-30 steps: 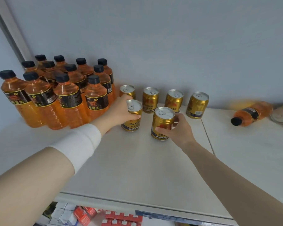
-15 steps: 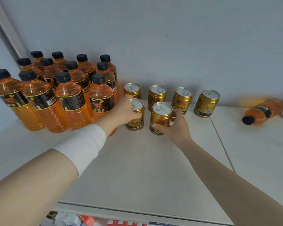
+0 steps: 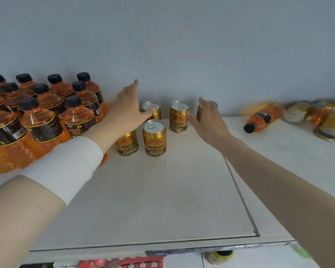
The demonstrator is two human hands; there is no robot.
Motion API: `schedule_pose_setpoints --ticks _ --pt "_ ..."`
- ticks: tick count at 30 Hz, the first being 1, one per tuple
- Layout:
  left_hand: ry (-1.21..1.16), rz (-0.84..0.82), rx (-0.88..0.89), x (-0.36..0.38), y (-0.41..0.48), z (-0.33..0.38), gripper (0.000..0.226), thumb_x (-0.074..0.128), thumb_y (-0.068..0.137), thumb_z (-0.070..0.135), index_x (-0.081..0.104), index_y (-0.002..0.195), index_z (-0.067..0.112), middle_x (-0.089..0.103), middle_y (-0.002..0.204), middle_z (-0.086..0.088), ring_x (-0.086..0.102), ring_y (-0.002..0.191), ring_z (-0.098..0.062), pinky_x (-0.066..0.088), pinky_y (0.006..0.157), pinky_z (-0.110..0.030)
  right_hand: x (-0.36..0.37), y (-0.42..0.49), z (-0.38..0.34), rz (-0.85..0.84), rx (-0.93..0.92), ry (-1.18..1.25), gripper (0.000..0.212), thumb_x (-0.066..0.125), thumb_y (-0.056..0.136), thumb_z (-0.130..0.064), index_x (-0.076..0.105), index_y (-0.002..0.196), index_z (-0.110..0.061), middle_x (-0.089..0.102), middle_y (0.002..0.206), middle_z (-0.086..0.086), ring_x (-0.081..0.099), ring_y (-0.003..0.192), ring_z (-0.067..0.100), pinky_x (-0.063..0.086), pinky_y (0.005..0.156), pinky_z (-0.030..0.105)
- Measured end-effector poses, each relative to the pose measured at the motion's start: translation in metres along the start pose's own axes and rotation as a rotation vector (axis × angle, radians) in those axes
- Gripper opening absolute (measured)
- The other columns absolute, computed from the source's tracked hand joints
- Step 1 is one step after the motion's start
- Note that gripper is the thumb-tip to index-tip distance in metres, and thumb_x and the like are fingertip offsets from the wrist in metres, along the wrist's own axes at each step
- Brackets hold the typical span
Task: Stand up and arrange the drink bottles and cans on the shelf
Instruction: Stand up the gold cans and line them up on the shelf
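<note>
Both hands hovering open, gripping nothing

Under the left hand (image 3: 127, 111), the front-left can (image 3: 127, 146) is showing only its lower label below the wrist. Its top is hidden. Behind the right hand (image 3: 208, 123), a hidden can (image 3: 199, 113) is showing just a sliver of gold side and lid past the fingers. Well out to the right of that hand, a heap of tipped cans (image 3: 298, 114) is blurring together and running off the frame, so their number is hard to make out. Left of the left hand, the upright bottles (image 3: 46, 122) are also being cut off by the frame edge.

The left hand is spreading flat with straight fingers and holding nothing. Its thumb is lying over the lid of the back can (image 3: 150, 105), though I cannot tell whether it is touching. The right hand is likewise holding nothing, with its fingers relaxed and a little apart and its thumb pointing toward the middle back can (image 3: 179, 117). Between the two hands, the front can (image 3: 154, 141) is standing upright. Right of the right hand, a fallen bottle (image 3: 263, 118) is lying on its side, cap toward the camera.

From the cans back toward both wrists, the shelf (image 3: 162, 200) is stretching open to its front edge, and a seam (image 3: 240, 192) is running beneath the right forearm.
</note>
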State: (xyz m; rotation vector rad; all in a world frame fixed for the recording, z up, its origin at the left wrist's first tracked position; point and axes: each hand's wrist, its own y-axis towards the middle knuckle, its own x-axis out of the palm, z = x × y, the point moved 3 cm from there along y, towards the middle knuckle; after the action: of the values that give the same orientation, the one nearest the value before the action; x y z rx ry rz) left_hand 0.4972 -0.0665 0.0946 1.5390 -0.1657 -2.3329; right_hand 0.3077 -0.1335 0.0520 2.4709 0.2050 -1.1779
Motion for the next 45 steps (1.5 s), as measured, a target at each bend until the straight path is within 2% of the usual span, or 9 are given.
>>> schedule_pose_setpoints --ticks 5,8,12,20,25,29,36,41,45 --pt "0.236 -0.026 0.126 0.035 0.025 0.109 0.081 0.051 0.091 0.041 0.005 0.149 0.007 0.023 0.152 -0.019 0.020 0.141 -0.035 0.016 0.117 -0.045 -0.087 0.017 0.060 -0.018 -0.114 -0.628 0.068 0.031 0.097 -0.045 0.004 0.148 -0.010 0.001 0.157 0.014 -0.001 0.145 0.031 0.003 0.119 0.042" --pt "0.294 -0.089 0.099 0.080 0.037 0.169 0.083 0.049 0.090 0.046 0.007 0.148 0.004 0.030 0.148 -0.021 0.025 0.138 -0.038 0.019 0.115 -0.048 -0.134 0.012 0.110 -0.027 -0.101 -0.807 0.068 0.030 0.097 -0.045 0.002 0.148 -0.010 -0.001 0.157 0.016 -0.004 0.145 0.034 0.002 0.119 0.045" --pt "0.274 -0.163 0.072 0.135 0.034 0.247 0.080 0.049 0.090 0.046 0.011 0.147 0.004 0.031 0.147 -0.021 0.027 0.137 -0.038 0.020 0.114 -0.049 -0.186 -0.008 0.177 -0.076 -0.070 -0.884 0.067 0.027 0.097 -0.047 0.002 0.149 -0.013 -0.002 0.157 0.014 -0.006 0.145 0.032 0.001 0.119 0.045" --pt "0.107 -0.205 0.187 0.211 0.027 0.355 0.061 0.058 0.082 0.040 0.040 0.134 0.014 0.050 0.132 -0.014 0.048 0.121 -0.034 0.038 0.099 -0.041 -0.256 -0.051 0.294 -0.097 0.093 -0.734 0.071 0.035 0.092 -0.049 0.010 0.148 -0.012 0.007 0.157 0.013 0.001 0.145 0.031 0.004 0.118 0.043" --pt "0.028 -0.259 0.229 0.253 0.037 0.393 0.057 0.064 0.081 0.033 0.045 0.126 0.003 0.052 0.129 -0.016 0.049 0.120 -0.034 0.041 0.099 -0.040 -0.272 -0.061 0.344 -0.086 0.218 -0.609 0.078 0.047 0.091 -0.048 0.010 0.148 -0.011 0.011 0.157 0.010 0.005 0.146 0.029 0.011 0.117 0.040" --pt "-0.026 -0.262 0.177 0.282 0.062 0.393 0.060 0.064 0.083 0.034 0.042 0.128 0.000 0.051 0.131 -0.018 0.048 0.121 -0.034 0.040 0.098 -0.040 -0.268 -0.053 0.362 -0.023 0.302 -0.424 0.083 0.059 0.084 -0.049 0.018 0.147 -0.014 0.027 0.152 0.008 0.024 0.141 0.025 0.029 0.110 0.039" --pt "0.137 -0.074 0.182 0.317 0.117 0.384 0.062 0.055 0.088 0.035 0.035 0.137 0.004 0.046 0.138 -0.015 0.041 0.128 -0.030 0.028 0.106 -0.036 -0.230 -0.018 0.383 0.111 0.464 -0.118 0.094 0.069 0.075 -0.049 0.021 0.145 -0.009 0.032 0.149 0.011 0.027 0.139 0.026 0.029 0.110 0.039" --pt "0.177 -0.110 0.230 0.341 0.134 0.391 0.073 0.059 0.085 0.042 0.029 0.140 0.004 0.043 0.140 -0.014 0.038 0.129 -0.029 0.023 0.107 -0.034 -0.210 0.002 0.389 0.204 0.551 0.011 0.097 0.072 0.074 -0.042 0.016 0.146 -0.008 0.031 0.148 0.011 0.030 0.138 0.027 0.031 0.108 0.037" --pt "0.193 -0.122 0.222 0.355 0.141 0.387 0.079 0.064 0.080 0.040 0.028 0.140 0.004 0.043 0.138 -0.014 0.037 0.128 -0.031 0.022 0.109 -0.034 -0.201 0.008 0.395 0.249 0.546 0.097 0.091 0.076 0.072 -0.033 0.023 0.143 -0.009 0.040 0.142 0.010 0.039 0.132 0.027 0.038 0.103 0.039"
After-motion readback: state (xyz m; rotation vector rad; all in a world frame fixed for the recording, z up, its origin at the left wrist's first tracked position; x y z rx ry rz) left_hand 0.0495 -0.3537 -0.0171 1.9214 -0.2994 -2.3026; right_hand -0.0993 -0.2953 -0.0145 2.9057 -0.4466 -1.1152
